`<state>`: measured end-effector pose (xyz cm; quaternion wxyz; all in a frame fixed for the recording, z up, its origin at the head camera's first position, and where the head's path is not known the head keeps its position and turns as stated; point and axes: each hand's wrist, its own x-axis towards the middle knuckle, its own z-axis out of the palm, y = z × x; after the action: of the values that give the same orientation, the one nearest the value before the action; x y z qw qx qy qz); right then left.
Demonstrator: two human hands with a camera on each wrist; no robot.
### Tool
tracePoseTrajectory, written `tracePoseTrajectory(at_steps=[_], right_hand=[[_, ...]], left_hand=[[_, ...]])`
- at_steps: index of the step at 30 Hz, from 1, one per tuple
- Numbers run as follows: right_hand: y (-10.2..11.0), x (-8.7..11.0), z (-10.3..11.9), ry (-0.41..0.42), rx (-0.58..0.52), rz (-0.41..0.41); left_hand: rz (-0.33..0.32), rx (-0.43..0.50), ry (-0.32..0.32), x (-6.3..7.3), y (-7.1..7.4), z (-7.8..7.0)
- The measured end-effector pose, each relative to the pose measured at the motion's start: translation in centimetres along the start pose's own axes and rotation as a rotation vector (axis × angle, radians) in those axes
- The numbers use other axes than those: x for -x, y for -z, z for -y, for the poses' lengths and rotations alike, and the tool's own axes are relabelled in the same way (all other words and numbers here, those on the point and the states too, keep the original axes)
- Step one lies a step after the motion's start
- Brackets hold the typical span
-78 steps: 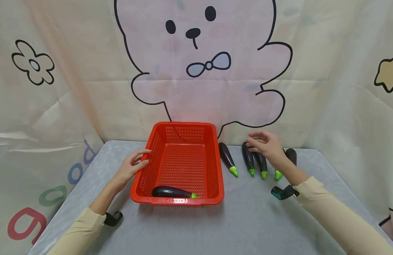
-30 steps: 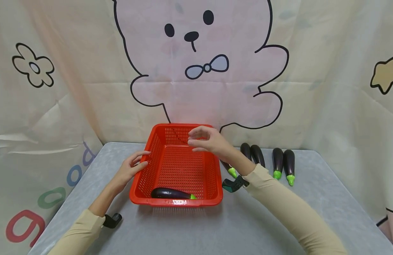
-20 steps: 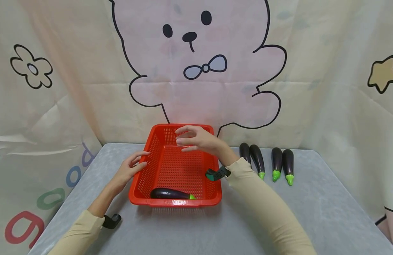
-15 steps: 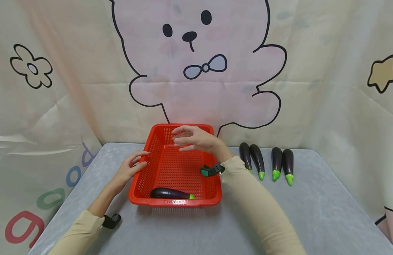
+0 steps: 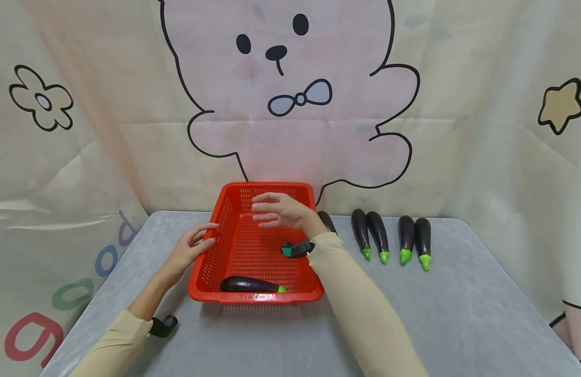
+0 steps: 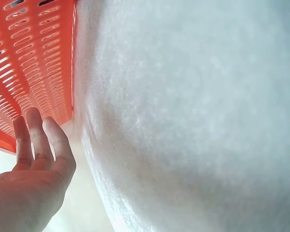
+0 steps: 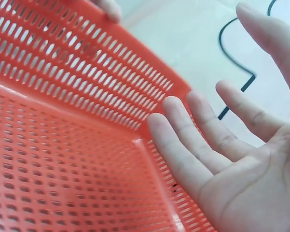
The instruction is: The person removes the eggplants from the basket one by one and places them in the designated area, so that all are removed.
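A red plastic basket (image 5: 210,297) with slotted walls stands on the table, and one dark eggplant (image 5: 247,284) with a green end lies along its near wall. My left hand (image 5: 186,252) touches the basket's left rim; in the left wrist view its fingers (image 6: 38,140) stretch loosely along the outer wall. Over the far part of the basket hovers my right hand (image 5: 287,213), fingers spread. The right wrist view shows its bare palm (image 7: 260,188) with nothing held.
Right of the basket lie two pairs of eggplants, one eggplant (image 5: 377,233) in the nearer pair and another (image 5: 423,241) in the farther. One more eggplant (image 5: 326,222) lies partly hidden behind my right wrist. A printed curtain (image 5: 450,146) hangs behind the grey table (image 5: 460,314).
My right hand has moved left, from over the eggplants on the right to above the basket, and its fingers have spread. The left hand stays at the rim; the view has shifted slightly.
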<state>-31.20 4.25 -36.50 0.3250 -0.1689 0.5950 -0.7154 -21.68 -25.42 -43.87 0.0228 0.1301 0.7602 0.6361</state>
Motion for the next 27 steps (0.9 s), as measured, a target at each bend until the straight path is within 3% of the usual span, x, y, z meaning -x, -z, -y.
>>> tracePoseTrajectory(at_steps=[8, 19, 27], right_hand=[[-0.3, -1.3, -2.8, -0.075, -0.031, -0.05], [-1.5, -2.4, -6.5, -0.206, -0.154, -0.078], [-1.9, -2.1, -7.3, -0.241, -0.166, -0.074]], left_hand=[[0.006, 0.01, -0.01, 0.1, 0.0, -0.2], [-0.014, -0.006, 0.001, 0.3, -0.1, 0.0], [-0.015, -0.007, 0.003, 0.2, -0.2, -0.1]])
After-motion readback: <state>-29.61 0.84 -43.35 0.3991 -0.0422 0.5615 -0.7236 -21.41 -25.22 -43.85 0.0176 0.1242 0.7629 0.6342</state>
